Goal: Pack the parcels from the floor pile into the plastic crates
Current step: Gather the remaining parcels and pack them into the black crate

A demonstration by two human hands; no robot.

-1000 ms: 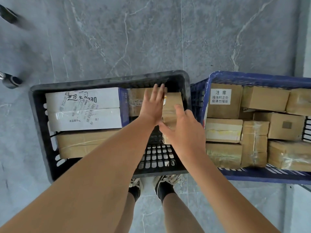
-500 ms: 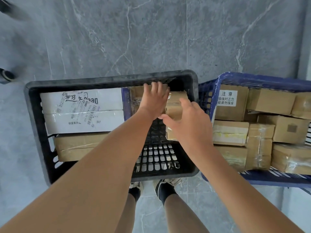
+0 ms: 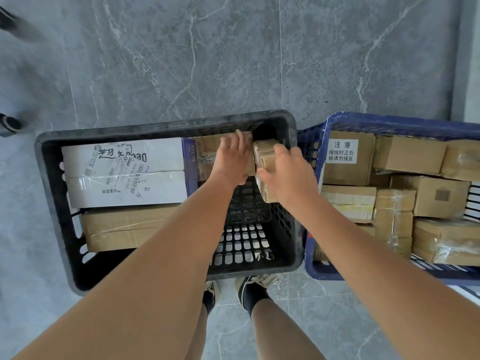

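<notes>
Head view, straight down over a grey marble-veined tile floor [image 3: 233,61]. Two crates sit side by side, touching or nearly so.

Black slotted plastic crate [image 3: 166,127] at centre. Along its 9 o'clock side: a long white cardboard box with printed shipping labels [image 3: 122,170], and toward 6 o'clock of it, touching, a long brown taped cardboard box [image 3: 122,227]. At the crate's 12 o'clock wall, a brown cardboard parcel with a blue edge [image 3: 205,152] lies flat. The crate's 5 o'clock quarter shows bare perforated bottom.

Left hand [image 3: 231,162]: palm down on the blue-edged parcel, fingers together and flat, pressing rather than clasping. Grip spread flat, holding nothing.

Right hand [image 3: 288,172]: grip closed around a small brown taped cardboard parcel [image 3: 265,157], thumb on its near side, fingers over the far side. The parcel stands on edge in the crate's 2 o'clock corner, just beside the blue-edged parcel and close to the crate's 3 o'clock wall. Cannot tell whether it rests on the bottom.

Blue slotted plastic crate [image 3: 389,120] at 3 o'clock, packed with brown cardboard boxes; one at its 10 o'clock corner carries a white label with Chinese print [image 3: 342,151].

At 6 o'clock, the person's two shoes, black and white with black socks [image 3: 249,289], just outside the black crate's near wall. Dark objects at the 9 and 10 o'clock frame edges, unidentifiable.
</notes>
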